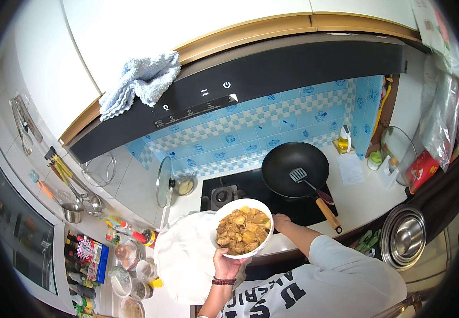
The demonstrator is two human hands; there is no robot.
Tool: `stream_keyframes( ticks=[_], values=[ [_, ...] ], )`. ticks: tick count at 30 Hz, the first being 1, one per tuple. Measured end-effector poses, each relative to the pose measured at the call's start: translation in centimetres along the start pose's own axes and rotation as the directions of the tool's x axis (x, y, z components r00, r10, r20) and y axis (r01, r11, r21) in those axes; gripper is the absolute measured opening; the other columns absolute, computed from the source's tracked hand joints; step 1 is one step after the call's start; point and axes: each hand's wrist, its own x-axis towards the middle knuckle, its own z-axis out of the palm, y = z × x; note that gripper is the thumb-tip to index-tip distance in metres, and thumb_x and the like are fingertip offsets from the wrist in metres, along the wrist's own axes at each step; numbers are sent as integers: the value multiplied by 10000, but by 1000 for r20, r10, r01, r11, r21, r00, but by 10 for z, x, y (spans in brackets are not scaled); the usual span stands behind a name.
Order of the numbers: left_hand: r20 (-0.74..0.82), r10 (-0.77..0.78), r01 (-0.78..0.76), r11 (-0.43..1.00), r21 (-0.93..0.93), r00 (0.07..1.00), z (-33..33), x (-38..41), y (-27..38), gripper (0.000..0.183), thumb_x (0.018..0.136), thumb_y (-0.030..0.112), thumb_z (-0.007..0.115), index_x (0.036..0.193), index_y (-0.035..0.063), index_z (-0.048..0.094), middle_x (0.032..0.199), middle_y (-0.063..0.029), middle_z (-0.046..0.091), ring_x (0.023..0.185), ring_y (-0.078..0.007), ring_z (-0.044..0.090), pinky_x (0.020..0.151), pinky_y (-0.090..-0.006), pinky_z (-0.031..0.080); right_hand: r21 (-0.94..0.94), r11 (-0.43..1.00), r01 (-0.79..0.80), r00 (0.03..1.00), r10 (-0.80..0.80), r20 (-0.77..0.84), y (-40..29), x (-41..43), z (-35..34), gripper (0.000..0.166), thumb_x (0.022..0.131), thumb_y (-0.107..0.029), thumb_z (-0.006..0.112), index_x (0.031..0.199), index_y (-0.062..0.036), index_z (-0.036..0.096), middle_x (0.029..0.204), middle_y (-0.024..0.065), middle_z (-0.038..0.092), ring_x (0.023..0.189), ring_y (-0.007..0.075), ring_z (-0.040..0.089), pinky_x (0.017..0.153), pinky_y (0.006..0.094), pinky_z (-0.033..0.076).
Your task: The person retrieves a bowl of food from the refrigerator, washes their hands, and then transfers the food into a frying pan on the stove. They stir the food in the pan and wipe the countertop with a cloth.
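My left hand holds a white bowl from below, with the thumb at its rim. Chunks of meat and potato in brown sauce fill the bowl. My right hand is beside the bowl's right edge, near the front of the black cooktop; its fingers are partly hidden, and whether it holds anything does not show. Behind it, a black wok with a wooden handle sits on the cooktop, and a slotted spatula lies in it. A white cloth lies left of the bowl.
A glass lid stands beside a small bowl left of the cooktop. An oil bottle is at the back right. Nested metal bowls are at the right. Jars and bottles crowd the left counter. A range hood hangs above.
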Motion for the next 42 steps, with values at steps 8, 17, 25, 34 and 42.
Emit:
stream_keyframes(
  ticks=[8,17,25,34,42],
  values=[
    [-61,69,-66,996,53,996,-3,-12,4,674,664,257,499,1298,68,368,1270,-148,467,1104,-370,507,764,-518,499,-148,988,-52,972,84,221,-19,-11,-39,232,873,-207,491,994,-61,624,961,137,657,903,300,643,748,419,531],
    [-78,49,-48,999,7,996,0,2,5,626,675,246,517,1262,55,411,1239,-125,496,1077,-328,517,764,-446,474,7,998,-59,970,56,237,-3,-19,-62,284,812,-219,622,1018,-24,595,955,180,640,912,319,632,763,412,523],
    [-108,51,-50,999,8,993,11,10,9,615,689,217,511,1263,25,397,1217,-145,512,1029,-319,557,745,-396,497,18,988,154,977,-149,-154,-11,-77,-217,362,812,-268,619,1099,-78,510,971,131,599,962,281,573,766,406,499],
    [-70,38,-28,991,134,997,26,61,9,589,694,227,487,1240,21,411,1121,-116,559,813,-212,601,526,-251,474,200,913,-355,920,303,248,133,-83,-265,351,814,-284,621,1009,4,575,898,163,620,819,267,627,697,367,501],
    [106,8,-31,975,220,994,57,132,19,636,714,169,464,1316,12,330,1303,-154,441,1186,-331,456,981,-493,394,902,231,-364,922,222,316,179,-109,-269,293,814,-119,582,1075,-36,477,750,112,606,503,167,594,379,259,412]
  ],
)
